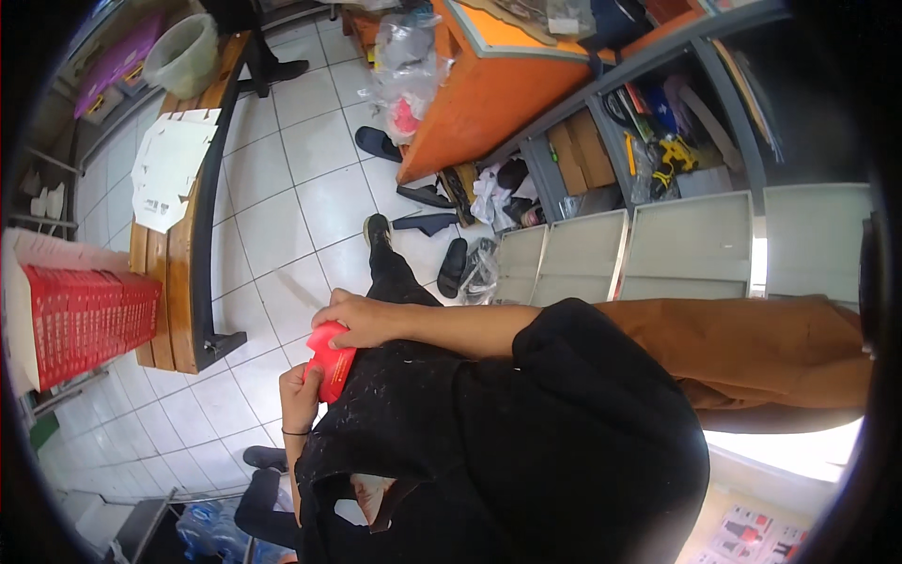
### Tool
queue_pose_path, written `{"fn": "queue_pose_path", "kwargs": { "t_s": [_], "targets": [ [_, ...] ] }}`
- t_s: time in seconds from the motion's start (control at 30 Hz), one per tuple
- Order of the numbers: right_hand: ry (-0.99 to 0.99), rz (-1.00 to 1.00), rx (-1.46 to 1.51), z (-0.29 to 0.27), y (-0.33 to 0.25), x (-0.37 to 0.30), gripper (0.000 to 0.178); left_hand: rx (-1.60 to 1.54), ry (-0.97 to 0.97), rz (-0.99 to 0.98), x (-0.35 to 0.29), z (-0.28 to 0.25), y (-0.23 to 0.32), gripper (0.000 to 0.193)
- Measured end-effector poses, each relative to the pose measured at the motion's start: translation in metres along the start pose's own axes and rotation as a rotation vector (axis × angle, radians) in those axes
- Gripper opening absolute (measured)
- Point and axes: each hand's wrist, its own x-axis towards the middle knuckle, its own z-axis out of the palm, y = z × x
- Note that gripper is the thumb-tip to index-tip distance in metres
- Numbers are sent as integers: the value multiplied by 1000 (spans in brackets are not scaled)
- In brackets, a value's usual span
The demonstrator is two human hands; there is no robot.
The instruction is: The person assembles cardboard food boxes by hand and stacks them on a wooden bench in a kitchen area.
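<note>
My left hand (300,393), a dark band round its wrist, pinches the lower end of a small red card packet (332,363) with faint light print. My right hand (354,318) grips the packet's upper end, its thumb lying across the face. The packet is held just in front of my dark, speckled lap, and a notch or fold shows along its left edge. Parts of it are hidden beneath my fingers. To the left, an open carton (21,315) holds a tight row of several red packets (94,315).
A slatted wooden bench (169,320) carries flat white cardboard sheets (174,169) and a translucent bucket (183,56). An orange-sided table (451,103) stands ahead. Loose sandals (451,268) and plastic bags lie on the tiled floor. Grey shelving (691,249) runs along the right. Another person's foot (287,70) is near the bench.
</note>
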Motion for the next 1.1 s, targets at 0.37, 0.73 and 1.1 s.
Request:
{"fn": "queue_pose_path", "kwargs": {
  "t_s": [0.37, 0.73, 1.1],
  "targets": [
    [-259, -448, -430, 20, -102, 52, 55, 432, 369, 430, -94, -40, 60, 38],
    [-134, -1079, -142, -33, -257, 170, 57, 1008, 711, 650, -179, -150, 164, 13],
    [123, -541, 33, 27, -302, 422, 63, 1033, 1117, 755, -68, -340, 263, 15]
  ]
}}
